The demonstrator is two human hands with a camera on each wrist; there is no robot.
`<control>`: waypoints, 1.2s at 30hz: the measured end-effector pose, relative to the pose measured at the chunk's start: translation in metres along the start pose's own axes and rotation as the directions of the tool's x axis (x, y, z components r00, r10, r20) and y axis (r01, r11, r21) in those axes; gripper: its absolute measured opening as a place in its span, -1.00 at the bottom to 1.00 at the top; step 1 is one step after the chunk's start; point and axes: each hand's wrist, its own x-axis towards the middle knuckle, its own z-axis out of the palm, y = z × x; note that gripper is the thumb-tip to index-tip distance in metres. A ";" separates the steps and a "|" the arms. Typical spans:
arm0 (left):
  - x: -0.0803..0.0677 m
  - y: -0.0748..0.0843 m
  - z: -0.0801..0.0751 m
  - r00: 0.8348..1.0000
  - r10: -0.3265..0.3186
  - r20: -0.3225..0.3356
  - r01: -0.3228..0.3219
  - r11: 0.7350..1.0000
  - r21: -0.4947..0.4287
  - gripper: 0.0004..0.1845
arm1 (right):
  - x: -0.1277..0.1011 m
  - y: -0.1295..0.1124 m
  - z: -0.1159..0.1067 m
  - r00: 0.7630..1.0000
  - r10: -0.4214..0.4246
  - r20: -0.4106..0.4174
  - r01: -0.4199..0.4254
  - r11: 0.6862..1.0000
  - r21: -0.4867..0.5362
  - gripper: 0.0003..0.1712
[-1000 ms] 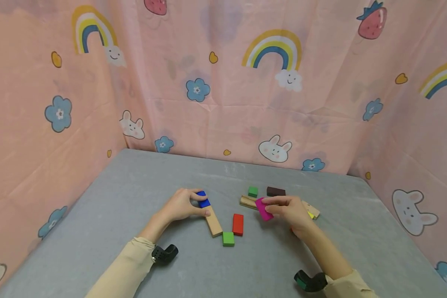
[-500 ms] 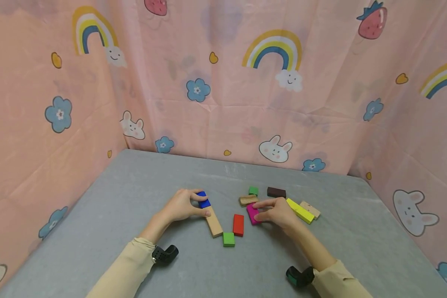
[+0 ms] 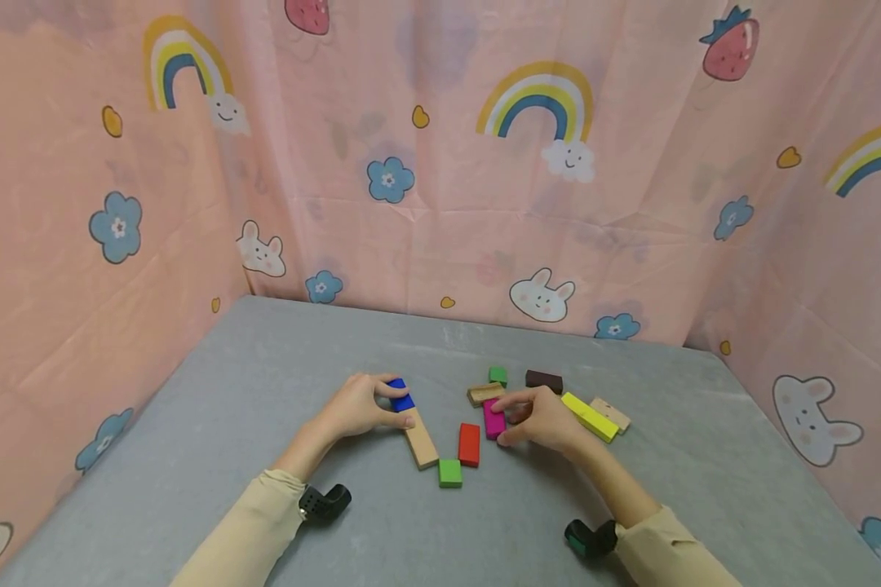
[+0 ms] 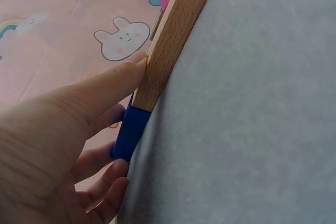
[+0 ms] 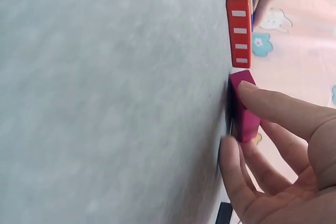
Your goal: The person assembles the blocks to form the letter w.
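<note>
My left hand [image 3: 360, 405] rests on the grey table, its fingers and thumb pinching a blue block [image 3: 401, 393] that lies at the far end of a long plain wooden block [image 3: 420, 438]. The left wrist view shows the thumb [image 4: 100, 98] against the wooden block [image 4: 173, 40] and the blue block [image 4: 130, 129]. My right hand [image 3: 539, 417] holds a magenta block [image 3: 494, 418] flat on the table between thumb and fingers, just beyond a red block [image 3: 469, 444]. In the right wrist view the magenta block [image 5: 242, 106] sits next to the red block [image 5: 239, 27].
A green block [image 3: 450, 472] lies by the near end of the wooden block. Beyond my right hand are a plain wooden piece [image 3: 484, 394], a small green block [image 3: 498, 376], a dark brown block [image 3: 544, 380], a yellow block [image 3: 590, 416] and another plain block [image 3: 612, 414]. Pink patterned curtains enclose the table [image 3: 264, 383].
My right hand has carried the magenta block down and to the left and laid it on the table beside the red block. The left hand has stayed still.
</note>
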 end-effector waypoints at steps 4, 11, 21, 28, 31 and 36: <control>0.000 -0.001 0.001 1.000 0.003 -0.006 -0.003 1.000 0.008 -0.39 | 0.006 -0.006 0.006 0.999 0.018 -0.045 -0.019 1.000 -0.025 -0.63; 0.000 -0.001 0.001 1.000 -0.002 -0.011 0.002 1.000 0.002 -0.40 | 0.016 -0.017 0.017 0.996 0.051 -0.074 -0.050 0.999 0.018 -0.63; -0.001 0.000 0.000 1.000 0.001 -0.008 -0.001 1.000 -0.004 -0.40 | 0.018 -0.021 0.021 0.998 0.045 -0.036 -0.043 0.997 0.060 -0.72; 0.000 -0.002 0.002 1.000 -0.004 -0.008 0.004 1.000 -0.018 -0.39 | 0.019 -0.020 0.024 0.994 0.074 -0.076 -0.069 0.995 0.067 -0.74; 0.000 -0.002 0.002 1.000 -0.006 -0.010 0.006 1.000 -0.016 -0.39 | 0.020 -0.020 0.026 0.992 0.085 -0.094 -0.079 0.995 0.064 -0.74; 0.000 -0.001 0.002 1.000 -0.011 -0.012 0.010 1.000 -0.012 -0.39 | 0.020 -0.021 0.028 0.991 0.088 -0.097 -0.080 0.994 0.078 -0.74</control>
